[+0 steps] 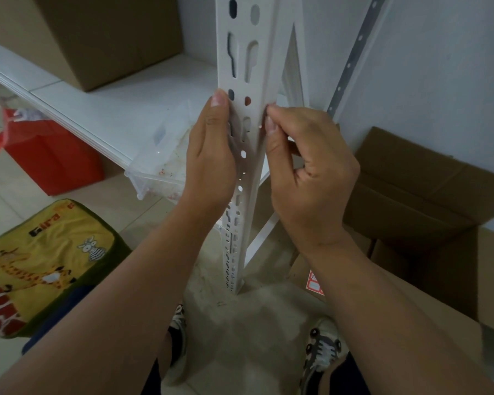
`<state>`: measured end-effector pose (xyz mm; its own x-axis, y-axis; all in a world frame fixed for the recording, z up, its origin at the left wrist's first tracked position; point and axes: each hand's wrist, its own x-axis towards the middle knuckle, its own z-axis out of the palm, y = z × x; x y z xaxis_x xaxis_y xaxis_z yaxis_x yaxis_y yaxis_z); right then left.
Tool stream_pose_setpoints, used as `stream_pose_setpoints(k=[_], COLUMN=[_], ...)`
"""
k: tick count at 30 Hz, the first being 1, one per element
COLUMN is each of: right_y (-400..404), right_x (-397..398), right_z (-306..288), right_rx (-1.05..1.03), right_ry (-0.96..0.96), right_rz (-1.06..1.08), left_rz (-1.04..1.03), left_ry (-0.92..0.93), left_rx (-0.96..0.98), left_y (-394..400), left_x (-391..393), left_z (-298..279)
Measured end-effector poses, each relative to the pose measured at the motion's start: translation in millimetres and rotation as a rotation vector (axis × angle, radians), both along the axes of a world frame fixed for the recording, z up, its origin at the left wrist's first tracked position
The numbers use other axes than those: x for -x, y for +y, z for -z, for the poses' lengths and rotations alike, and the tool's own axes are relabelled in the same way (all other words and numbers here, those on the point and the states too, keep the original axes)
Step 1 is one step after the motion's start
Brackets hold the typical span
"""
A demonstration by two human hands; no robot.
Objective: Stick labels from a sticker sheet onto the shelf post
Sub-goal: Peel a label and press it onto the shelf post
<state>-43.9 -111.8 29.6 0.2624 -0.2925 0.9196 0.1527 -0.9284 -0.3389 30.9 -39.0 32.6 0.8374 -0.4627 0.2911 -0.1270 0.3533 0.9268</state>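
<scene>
Both hands (211, 155) (311, 172) press the shelf post (248, 67); sticker sheet (314, 283) lies on carton (439, 280).

- The white slotted metal shelf post (247, 67) runs off the top edge.
- The left hand (211, 155) hides its own fingers behind the post.
- A red-and-white sticker sheet (314, 282) peeks from behind the right forearm; its print is unreadable.
</scene>
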Motion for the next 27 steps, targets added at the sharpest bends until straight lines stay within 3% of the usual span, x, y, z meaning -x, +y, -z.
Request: stream_pose_setpoints(k=[9, 27], right_y=[-5.5, -2.9], right_x=[-0.1, 0.3], right_z=[1.0, 3.6], right_rx=[0.111, 0.041], right_ry=[0.023, 0.049], right_rz=[0.037, 0.006], left_rz=[-0.028, -0.050], left_ry=[0.000, 0.021], left_rx=[-0.013, -0.053], left_y=[1.0, 0.3], left_x=[4.4, 7.9], left_z=[-2.0, -3.1])
